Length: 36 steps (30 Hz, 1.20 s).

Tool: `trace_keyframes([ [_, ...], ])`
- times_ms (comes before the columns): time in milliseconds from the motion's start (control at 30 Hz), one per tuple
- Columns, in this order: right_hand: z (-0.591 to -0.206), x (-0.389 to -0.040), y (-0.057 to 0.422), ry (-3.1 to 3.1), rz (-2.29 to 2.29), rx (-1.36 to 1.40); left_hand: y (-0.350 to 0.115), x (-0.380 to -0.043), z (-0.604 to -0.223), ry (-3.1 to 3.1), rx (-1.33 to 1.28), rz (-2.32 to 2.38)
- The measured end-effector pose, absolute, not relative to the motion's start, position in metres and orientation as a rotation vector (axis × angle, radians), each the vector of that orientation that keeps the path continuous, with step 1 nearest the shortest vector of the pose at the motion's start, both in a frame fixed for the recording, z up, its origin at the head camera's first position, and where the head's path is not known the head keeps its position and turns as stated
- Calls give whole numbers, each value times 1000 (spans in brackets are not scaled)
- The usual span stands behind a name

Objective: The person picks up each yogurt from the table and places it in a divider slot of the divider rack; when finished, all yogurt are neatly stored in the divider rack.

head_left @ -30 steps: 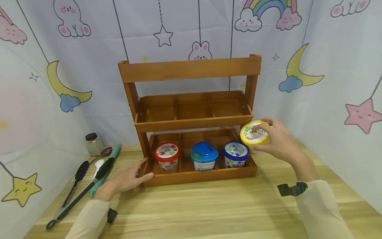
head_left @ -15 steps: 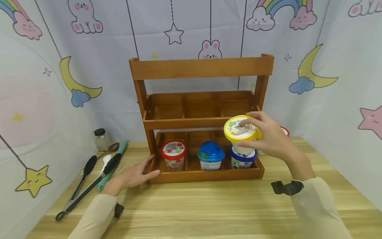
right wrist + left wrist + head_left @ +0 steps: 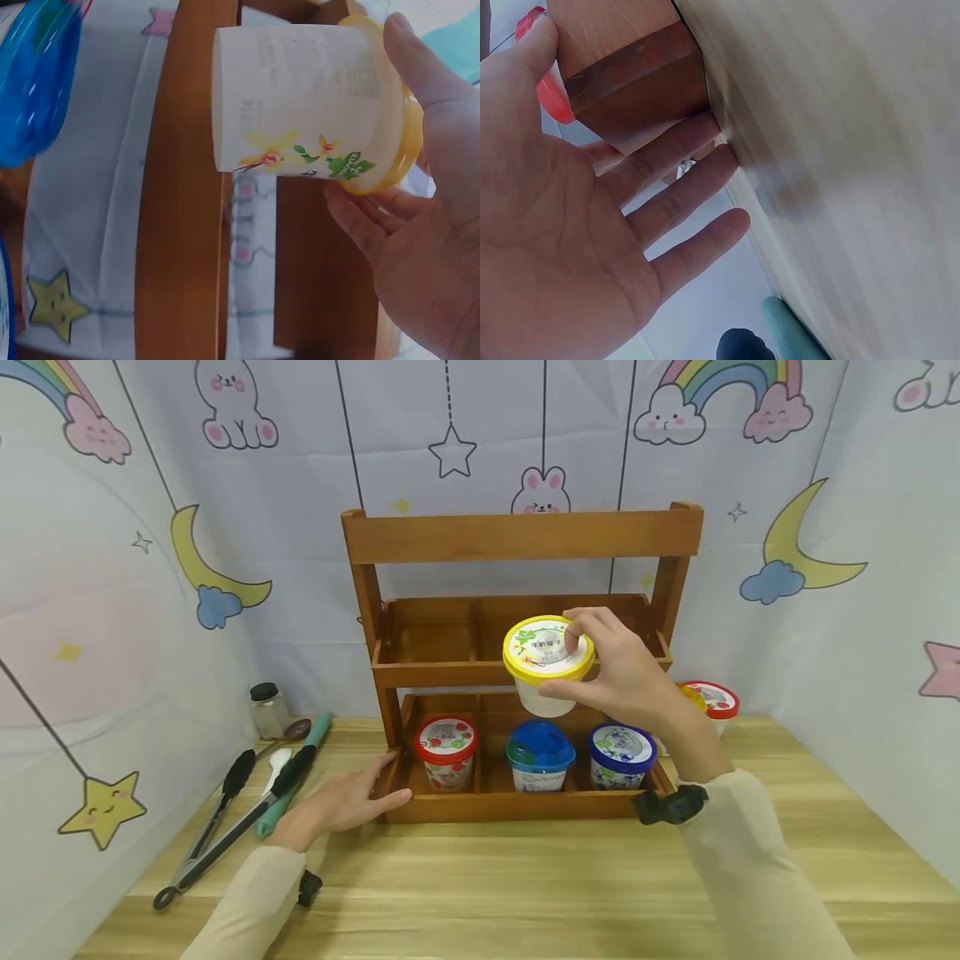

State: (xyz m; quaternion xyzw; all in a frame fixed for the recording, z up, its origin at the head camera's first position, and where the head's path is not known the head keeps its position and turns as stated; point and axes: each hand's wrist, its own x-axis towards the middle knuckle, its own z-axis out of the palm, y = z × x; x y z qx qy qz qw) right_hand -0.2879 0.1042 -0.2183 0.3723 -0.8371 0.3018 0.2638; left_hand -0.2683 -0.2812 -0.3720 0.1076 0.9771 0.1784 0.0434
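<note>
My right hand grips a white paper cup with a yellow lid by its lid, thumb and fingers on opposite sides. It hangs in front of the upper tier of a two-tier wooden shelf; the right wrist view shows flowers printed on the cup. In the lower tier, from left to right, stand a red-lidded cup, a cup with a blue domed lid and a dark-blue-lidded cup. My left hand rests against the shelf's lower left corner, its fingers extended.
Right of the shelf, partly behind my right arm, are another red-lidded cup and a yellow item. On the left lie tongs, a white spoon, a brown ladle and a teal roll, near a glass jar.
My right hand has carried the yellow-lidded cup leftward and up, from beside the shelf to before its upper tier. My left hand has stayed at the shelf corner. The head view has shifted slightly.
</note>
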Motion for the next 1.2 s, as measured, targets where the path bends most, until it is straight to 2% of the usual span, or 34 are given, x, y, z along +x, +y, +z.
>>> trace_keyframes([
  [500, -206, -299, 37, -2159, 934, 1003, -277, -268, -374, 2997, 335, 543],
  [867, -211, -316, 4, -2174, 1054, 931, -279, -266, -376, 2998, 317, 576],
  [1200, -220, -327, -20, -2197, 980, 915, -280, -265, -373, 3006, 318, 572],
])
